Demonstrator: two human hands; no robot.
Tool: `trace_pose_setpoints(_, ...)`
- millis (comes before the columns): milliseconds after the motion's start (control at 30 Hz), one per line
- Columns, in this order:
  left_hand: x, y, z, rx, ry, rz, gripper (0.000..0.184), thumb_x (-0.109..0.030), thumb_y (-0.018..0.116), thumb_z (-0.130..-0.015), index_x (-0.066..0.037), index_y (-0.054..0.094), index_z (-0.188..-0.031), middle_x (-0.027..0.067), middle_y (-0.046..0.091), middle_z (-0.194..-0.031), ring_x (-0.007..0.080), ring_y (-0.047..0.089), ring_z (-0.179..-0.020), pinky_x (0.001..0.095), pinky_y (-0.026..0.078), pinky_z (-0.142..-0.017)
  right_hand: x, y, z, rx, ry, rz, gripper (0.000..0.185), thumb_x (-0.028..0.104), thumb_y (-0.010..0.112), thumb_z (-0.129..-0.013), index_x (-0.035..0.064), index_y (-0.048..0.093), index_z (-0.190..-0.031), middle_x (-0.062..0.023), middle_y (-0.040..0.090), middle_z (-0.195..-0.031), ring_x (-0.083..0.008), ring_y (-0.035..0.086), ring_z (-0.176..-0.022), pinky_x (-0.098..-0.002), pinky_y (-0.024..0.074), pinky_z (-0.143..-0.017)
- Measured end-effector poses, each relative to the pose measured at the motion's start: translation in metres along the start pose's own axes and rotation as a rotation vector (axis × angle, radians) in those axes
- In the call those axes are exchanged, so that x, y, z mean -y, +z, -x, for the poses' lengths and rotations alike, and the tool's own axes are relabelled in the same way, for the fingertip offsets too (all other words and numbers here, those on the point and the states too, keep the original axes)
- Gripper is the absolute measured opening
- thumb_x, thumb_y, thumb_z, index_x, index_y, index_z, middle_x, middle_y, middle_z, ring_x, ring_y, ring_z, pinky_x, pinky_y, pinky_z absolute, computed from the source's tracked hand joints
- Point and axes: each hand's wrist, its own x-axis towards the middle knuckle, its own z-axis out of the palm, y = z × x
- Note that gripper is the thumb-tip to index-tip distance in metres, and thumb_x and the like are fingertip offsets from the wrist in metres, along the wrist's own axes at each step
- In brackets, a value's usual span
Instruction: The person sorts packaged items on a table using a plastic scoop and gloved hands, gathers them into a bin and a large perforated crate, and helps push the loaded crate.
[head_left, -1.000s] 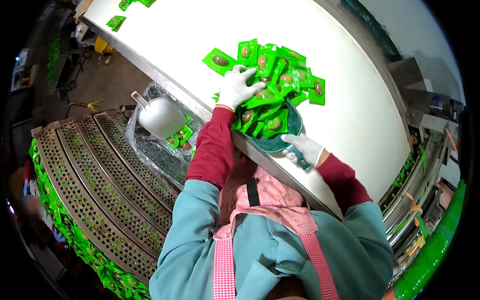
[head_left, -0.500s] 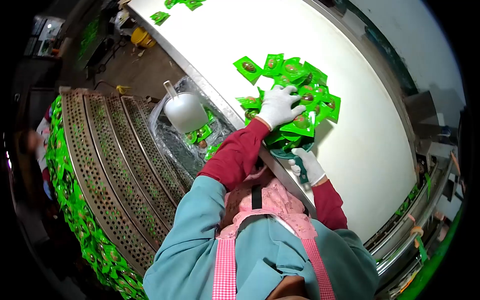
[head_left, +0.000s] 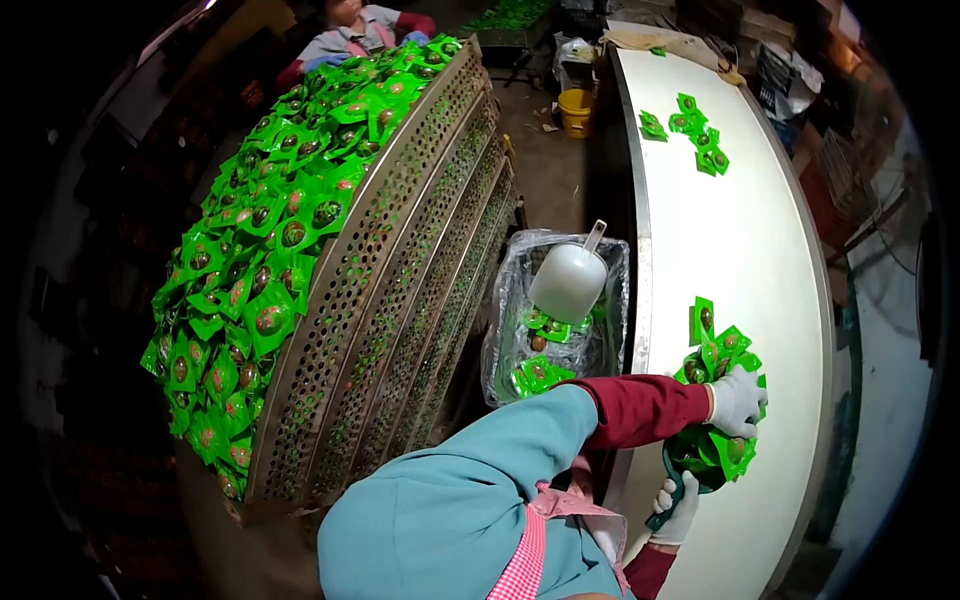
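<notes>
My left hand (head_left: 737, 402), in a white glove, rests on a pile of green packets (head_left: 728, 348) on the white table (head_left: 740, 240). Its fingers curl over the packets at the pile's right side; what they grip, if anything, is hidden. Just below, my right hand (head_left: 678, 508), also gloved, is closed around the handle of a dark green scoop (head_left: 709, 484). Packets lie in the scoop and spill over its rim, touching the pile.
Left of the table, a plastic-lined bin (head_left: 498, 355) holds a white scoop (head_left: 569, 283) and some packets. A perforated metal rack (head_left: 370, 250) is heaped with green packets (head_left: 250, 290). Behind it stands another person (head_left: 352, 38). A yellow bucket (head_left: 576, 112) sits on the floor.
The view has swung left, showing more of the heaped rack and the other person. My left hand stays over the pile, and my right hand still holds the green scoop.
</notes>
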Motion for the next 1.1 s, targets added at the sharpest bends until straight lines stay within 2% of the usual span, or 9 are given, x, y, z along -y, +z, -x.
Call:
trace_pose_setpoints(167, 0.012, -0.037, 0.025, -0.032, -0.077, -0.054, 0.041, -0.053, 0.053, -0.082, -0.019, 0.075, -0.086, 0.0032, 0.064, -0.103, 0.0276, 0.058, -0.095, 0.0434, 0.045, -0.073, -0.001, 0.026, 0.000, 0.006, -0.050, 0.138, 0.022, 0.034, 0.053, -0.093, 0.0127, 0.050, -0.094, -0.0007, 0.052, -0.060, -0.0092, 0.042, -0.038, -0.0228, 0.0340, -0.034)
trace_pose_setpoints(500, 0.082, -0.218, 0.116, -0.255, -0.401, -0.420, 0.046, -0.056, 0.045, -0.082, -0.020, 0.074, -0.087, 0.0066, 0.064, -0.104, 0.0308, 0.062, -0.092, 0.0462, 0.049, -0.073, 0.013, 0.226, 0.012, 0.302, -0.138, 0.518, 0.017, 0.030, 0.052, -0.094, 0.0131, 0.051, -0.094, 0.0001, 0.053, -0.061, -0.0061, 0.040, -0.037, -0.0197, 0.0313, -0.032)
trace_pose_setpoints(633, 0.086, -0.328, 0.191, -0.294, -0.601, -0.533, 0.054, -0.060, 0.037, -0.089, -0.021, 0.073, -0.098, 0.0069, 0.063, -0.111, 0.0297, 0.061, -0.100, 0.0484, 0.048, -0.081, 0.006, 0.331, 0.022, 0.493, -0.057, 0.624, 0.023, 0.031, 0.054, -0.093, 0.0120, 0.051, -0.080, 0.0026, 0.049, -0.059, -0.0053, 0.038, -0.039, -0.0185, 0.0328, -0.036)
trace_pose_setpoints(733, 0.126, -0.390, 0.251, -0.147, -0.555, -0.918, 0.031, -0.045, 0.046, -0.090, -0.034, 0.064, -0.112, 0.0043, 0.065, -0.110, 0.0264, 0.062, -0.104, 0.0451, 0.053, -0.080, -0.006, 0.408, 0.023, 0.821, 0.143, 0.760, 0.026, 0.031, 0.055, -0.092, 0.0109, 0.049, -0.077, 0.0051, 0.045, -0.058, -0.0042, 0.037, -0.040, -0.0180, 0.0330, -0.037)
trace_pose_setpoints(833, 0.151, -0.446, 0.336, -0.319, -0.569, -1.021, 0.025, -0.038, 0.051, -0.090, -0.034, 0.064, -0.111, 0.0047, 0.065, -0.107, 0.0260, 0.061, -0.104, 0.0381, 0.053, -0.083, -0.031, 0.494, 0.027, 0.898, 0.367, 0.832, 0.029, 0.031, 0.052, -0.093, 0.0098, 0.048, -0.074, 0.0052, 0.044, -0.057, -0.0037, 0.039, -0.041, -0.0176, 0.0326, -0.037)
trace_pose_setpoints(900, 0.146, -0.479, 0.392, -0.310, -0.721, -1.065, 0.023, -0.035, 0.051, -0.092, -0.031, 0.063, -0.111, 0.0050, 0.064, -0.105, 0.0272, 0.060, -0.104, 0.0367, 0.053, -0.084, -0.066, 0.540, 0.037, 1.002, 0.200, 0.969, 0.035, 0.037, 0.051, -0.093, 0.0111, 0.047, -0.069, 0.0069, 0.041, -0.051, -0.0030, 0.035, -0.037, -0.0181, 0.0276, -0.034)
trace_pose_setpoints(933, 0.191, -0.495, 0.428, -0.483, -0.780, -0.855, 0.030, -0.045, 0.044, -0.092, -0.029, 0.065, -0.107, 0.0083, 0.063, -0.109, 0.0304, 0.060, -0.103, 0.0398, 0.051, -0.087, -0.081, 0.560, 0.034, 1.059, 0.096, 1.070, 0.032, 0.034, 0.053, -0.092, 0.0098, 0.048, -0.072, 0.0052, 0.044, -0.052, -0.0036, 0.037, -0.038, -0.0183, 0.0293, -0.035)
trace_pose_setpoints(1000, 0.164, -0.511, 0.485, -0.474, -0.791, -0.888, 0.028, -0.044, 0.047, -0.091, -0.029, 0.066, -0.105, 0.0090, 0.063, -0.108, 0.0318, 0.059, -0.103, 0.0385, 0.049, -0.090, -0.112, 0.593, 0.032, 1.116, 0.011, 1.155, 0.025, 0.028, 0.056, -0.091, 0.0069, 0.050, -0.078, 0.0017, 0.048, -0.056, -0.0053, 0.040, -0.039, -0.0195, 0.0327, -0.035)
trace_pose_setpoints(1100, 0.148, -0.511, 0.566, -0.642, -1.054, -0.807, 0.038, -0.033, 0.055, -0.086, -0.013, 0.062, -0.118, 0.0153, 0.059, -0.115, 0.0342, 0.054, -0.110, 0.0421, 0.046, -0.093, -0.156, 0.629, 0.032, 1.242, -0.205, 1.344, 0.019, 0.020, 0.058, -0.087, 0.0027, 0.050, -0.086, -0.0030, 0.052, -0.060, -0.0090, 0.045, -0.039, -0.0238, 0.0371, -0.035)
